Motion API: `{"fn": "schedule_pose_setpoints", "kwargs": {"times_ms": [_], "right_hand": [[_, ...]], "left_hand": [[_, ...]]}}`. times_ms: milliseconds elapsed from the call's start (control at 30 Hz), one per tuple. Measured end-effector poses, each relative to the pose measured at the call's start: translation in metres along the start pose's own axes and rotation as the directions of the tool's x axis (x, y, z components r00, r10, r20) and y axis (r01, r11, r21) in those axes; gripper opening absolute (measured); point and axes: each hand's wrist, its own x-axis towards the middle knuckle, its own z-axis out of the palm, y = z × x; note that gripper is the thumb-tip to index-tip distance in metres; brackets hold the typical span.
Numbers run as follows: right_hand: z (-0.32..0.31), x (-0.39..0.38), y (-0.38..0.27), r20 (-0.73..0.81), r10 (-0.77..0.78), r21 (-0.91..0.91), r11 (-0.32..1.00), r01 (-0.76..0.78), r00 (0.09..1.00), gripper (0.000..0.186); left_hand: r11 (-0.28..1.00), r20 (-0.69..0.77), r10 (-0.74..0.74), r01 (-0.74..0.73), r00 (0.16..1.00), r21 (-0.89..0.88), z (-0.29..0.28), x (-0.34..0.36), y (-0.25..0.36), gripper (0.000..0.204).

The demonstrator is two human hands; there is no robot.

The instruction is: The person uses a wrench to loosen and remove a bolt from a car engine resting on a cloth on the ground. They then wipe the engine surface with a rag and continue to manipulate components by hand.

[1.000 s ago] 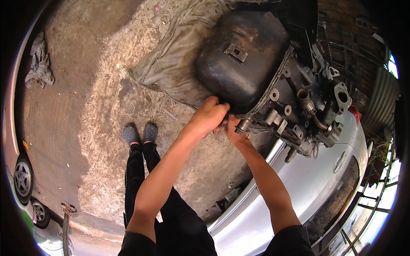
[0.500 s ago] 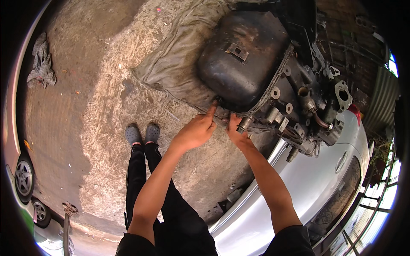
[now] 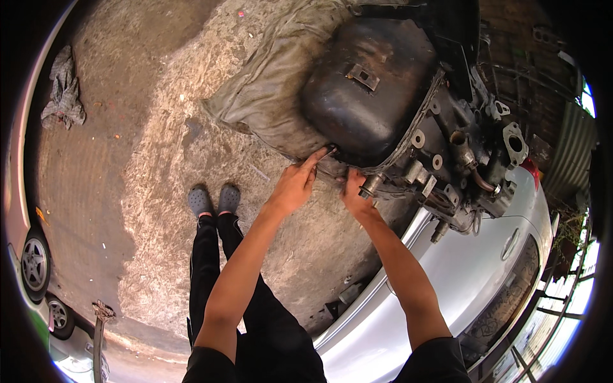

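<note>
A dark, rust-spotted oil pan (image 3: 364, 108) with a square fitting on top sits on an engine assembly (image 3: 466, 172) with pipes and flanges. My left hand (image 3: 294, 185) has its index finger stretched to the pan's lower-left rim, touching near a small dark spot, other fingers loosely bent. My right hand (image 3: 359, 198) is at the bottom edge of the rim beside a metal fitting, fingers curled and partly hidden; what they hold cannot be made out. A grimy cloth (image 3: 255, 89) lies crumpled along the pan's left side.
A silver car (image 3: 453, 268) is close on the right, under the engine parts. Another car's wheel (image 3: 36, 262) shows at far left. A grey rag (image 3: 62, 89) lies on the concrete floor (image 3: 153, 166). An upright metal post (image 3: 101, 325) stands at lower left.
My left hand has moved down-left from a bunched position beside my right, extended its index finger, then shifted slightly up along the rim. My right hand stays by the rim's bottom edge.
</note>
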Motion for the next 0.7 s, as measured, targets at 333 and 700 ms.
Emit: {"fn": "schedule_pose_setpoints", "kwargs": {"times_ms": [333, 700], "right_hand": [[-0.0095, -0.0003, -0.0088, 0.046, 0.031, -0.035, 0.999, -0.029, 0.998, 0.040], [-0.0112, 0.0002, -0.0108, 0.049, 0.062, -0.038, 0.997, -0.060, 0.997, 0.069]], "left_hand": [[0.996, 0.048, 0.027, -0.031, 0.998, 0.088, -0.0056, 0.0041, -0.0077, 0.056], [0.996, 0.074, -0.012, 0.005, 0.997, 0.093, -0.0016, 0.0010, -0.0068, 0.055]]}}
